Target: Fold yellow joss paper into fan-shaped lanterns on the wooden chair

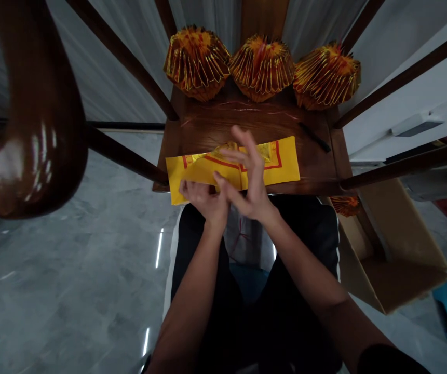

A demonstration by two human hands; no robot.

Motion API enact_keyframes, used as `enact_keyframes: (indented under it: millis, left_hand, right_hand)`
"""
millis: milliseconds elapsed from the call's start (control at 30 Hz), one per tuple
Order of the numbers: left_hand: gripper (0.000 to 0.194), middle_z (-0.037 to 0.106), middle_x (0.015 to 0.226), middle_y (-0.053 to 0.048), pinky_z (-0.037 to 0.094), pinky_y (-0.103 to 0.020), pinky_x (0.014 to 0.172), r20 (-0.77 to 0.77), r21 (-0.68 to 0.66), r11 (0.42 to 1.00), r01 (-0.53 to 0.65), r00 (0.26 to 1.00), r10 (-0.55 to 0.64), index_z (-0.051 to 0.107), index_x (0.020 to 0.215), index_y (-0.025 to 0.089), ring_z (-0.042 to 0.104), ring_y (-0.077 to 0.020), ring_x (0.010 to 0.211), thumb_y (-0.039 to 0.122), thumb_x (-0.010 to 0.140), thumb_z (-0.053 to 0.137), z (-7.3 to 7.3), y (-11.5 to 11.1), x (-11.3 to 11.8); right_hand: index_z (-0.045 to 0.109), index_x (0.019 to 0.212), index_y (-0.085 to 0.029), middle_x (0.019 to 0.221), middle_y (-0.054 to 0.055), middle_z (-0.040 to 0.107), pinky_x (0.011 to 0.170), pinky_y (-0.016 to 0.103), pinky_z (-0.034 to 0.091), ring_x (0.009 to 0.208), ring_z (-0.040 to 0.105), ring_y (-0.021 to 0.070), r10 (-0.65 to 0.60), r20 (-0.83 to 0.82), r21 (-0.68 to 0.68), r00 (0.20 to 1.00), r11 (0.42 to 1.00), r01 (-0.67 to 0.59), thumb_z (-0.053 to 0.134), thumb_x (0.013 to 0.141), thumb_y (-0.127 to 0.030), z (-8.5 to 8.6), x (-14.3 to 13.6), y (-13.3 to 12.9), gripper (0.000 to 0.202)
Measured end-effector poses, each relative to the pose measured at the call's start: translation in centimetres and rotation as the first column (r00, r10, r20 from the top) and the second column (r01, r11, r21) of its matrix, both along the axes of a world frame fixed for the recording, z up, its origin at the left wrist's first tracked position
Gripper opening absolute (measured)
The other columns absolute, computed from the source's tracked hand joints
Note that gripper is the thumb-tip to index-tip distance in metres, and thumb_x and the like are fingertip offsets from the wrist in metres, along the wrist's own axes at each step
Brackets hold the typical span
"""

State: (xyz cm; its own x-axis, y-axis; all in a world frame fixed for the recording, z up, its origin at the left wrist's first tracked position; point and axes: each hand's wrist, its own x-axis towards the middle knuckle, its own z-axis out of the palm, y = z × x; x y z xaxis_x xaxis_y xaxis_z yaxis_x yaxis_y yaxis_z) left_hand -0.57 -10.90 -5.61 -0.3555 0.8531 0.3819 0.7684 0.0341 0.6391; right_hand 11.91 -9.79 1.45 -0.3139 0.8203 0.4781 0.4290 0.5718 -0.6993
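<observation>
Yellow paper with red borders and gold foil patches lies across the front of a wooden chair seat, partly raised near its middle. My left hand is closed on the near edge of this paper, fingers curled under the lifted part. Just to the right, my right hand is held over the paper with its fingers spread and slightly blurred, its thumb close to my left hand. Whether the right fingertips touch the paper is hard to see.
Three pleated gold-and-red paper ornaments stand along the seat's back. A dark, thin tool and thin red strings lie on the seat. At the right, an open cardboard box holds another pleated ornament. Wooden chair rails flank the seat.
</observation>
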Motion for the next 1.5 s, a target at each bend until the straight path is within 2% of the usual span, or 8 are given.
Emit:
enact_keyframes:
  millis: [100, 367, 600, 800, 967, 1233, 1367, 1500]
  left_hand:
    - [0.035, 0.077, 0.131, -0.016, 0.04, -0.072, 0.125, 0.072, 0.028, 0.979, -0.2, 0.978, 0.198, 0.075, 0.107, 0.022, 0.061, -0.0372, 0.144, 0.038, 0.109, 0.044, 0.4, -0.7, 0.2]
    - [0.015, 0.054, 0.159, -0.01, 0.032, -0.073, 0.13, 0.13, 0.252, 0.869, -0.426, 0.905, 0.406, 0.061, 0.086, 0.027, 0.042, -0.037, 0.156, 0.018, 0.093, 0.051, 3.5, -1.9, -2.0]
    - [0.039, 0.073, 0.147, -0.011, 0.045, -0.057, 0.128, -0.114, 0.086, 0.975, 0.205, 0.974, -0.195, 0.068, 0.137, 0.022, 0.063, -0.0302, 0.147, 0.028, 0.106, 0.045, 4.5, 0.3, -0.5]
    - [0.05, 0.056, 0.171, -0.009, 0.031, -0.061, 0.135, -0.167, -0.104, 0.981, 0.167, 0.969, -0.182, 0.066, 0.153, 0.026, 0.05, -0.0367, 0.16, 0.043, 0.11, 0.048, 4.0, 1.6, -0.1]
    - [0.054, 0.054, 0.173, -0.007, 0.031, -0.062, 0.135, -0.172, -0.09, 0.983, 0.161, 0.97, -0.174, 0.063, 0.158, 0.028, 0.049, -0.0379, 0.159, 0.043, 0.108, 0.052, 3.4, 1.4, -0.2]
    - [0.055, 0.058, 0.17, -0.008, 0.034, -0.06, 0.132, -0.195, -0.099, 0.985, 0.141, 0.968, -0.158, 0.063, 0.158, 0.026, 0.052, -0.0385, 0.155, 0.042, 0.107, 0.052, 3.5, 1.4, 0.0]
    - [0.054, 0.058, 0.17, -0.007, 0.034, -0.059, 0.133, -0.184, -0.099, 0.985, 0.143, 0.97, -0.159, 0.063, 0.158, 0.028, 0.052, -0.0382, 0.155, 0.042, 0.107, 0.053, 3.6, 1.4, 0.0]
    - [0.055, 0.057, 0.17, -0.009, 0.031, -0.061, 0.134, -0.159, -0.113, 0.983, 0.146, 0.974, -0.163, 0.063, 0.158, 0.027, 0.051, -0.0389, 0.156, 0.042, 0.107, 0.052, 3.6, 1.5, 0.0]
  right_hand:
    - [-0.004, 0.18, -0.03, 0.188, 0.009, 0.022, 0.132, 0.057, 0.045, 0.168, 0.039, 0.0228, -0.11, 0.083, -0.101, 0.99, 0.988, 0.118, 0.025, 0.118, -0.046, -1.9, 1.3, 2.3, 0.07]
    - [0.041, 0.174, -0.021, 0.185, 0.007, 0.033, 0.146, 0.053, 0.016, 0.176, 0.018, 0.0233, 0.126, 0.404, -0.05, 0.906, 0.992, -0.116, 0.04, 0.118, -0.04, -3.9, 0.1, 3.4, 0.058]
    - [0.052, 0.166, -0.016, 0.181, 0.01, 0.041, 0.144, 0.048, 0.024, 0.172, 0.031, 0.0194, 0.144, 0.368, -0.067, 0.919, 0.989, -0.128, 0.04, 0.114, -0.023, -5.0, -0.3, 3.4, 0.054]
    - [0.061, 0.155, -0.024, 0.151, 0.011, 0.073, 0.128, 0.049, 0.052, 0.145, 0.066, 0.0202, -0.162, 0.042, -0.046, 0.986, 0.985, 0.164, 0.025, 0.114, -0.025, -5.9, 2.1, 2.5, 0.055]
    - [0.041, 0.171, -0.021, 0.172, 0.02, 0.049, 0.135, 0.075, 0.024, 0.167, 0.037, 0.0356, -0.687, 0.074, 0.141, 0.723, 0.725, 0.674, 0.031, 0.115, -0.048, -6.0, 7.3, 1.6, 0.062]
    - [0.043, 0.17, -0.025, 0.178, 0.017, 0.042, 0.136, 0.072, 0.016, 0.167, 0.034, 0.0353, -0.565, 0.3, 0.126, 0.769, 0.822, 0.555, 0.034, 0.115, -0.049, -4.9, 8.0, -0.8, 0.061]
    - [0.076, 0.121, -0.031, 0.153, 0.011, 0.065, 0.124, 0.068, 0.035, 0.144, 0.055, 0.0359, -0.58, 0.189, 0.099, 0.792, 0.814, 0.572, 0.045, 0.112, -0.05, -5.1, 7.3, -1.6, 0.038]
    - [0.068, 0.1, -0.024, 0.132, 0.015, 0.072, 0.111, 0.066, 0.045, 0.125, 0.061, 0.038, -0.659, 0.256, 0.046, 0.707, 0.739, 0.672, 0.062, 0.104, -0.057, -5.4, 8.0, -1.2, 0.034]
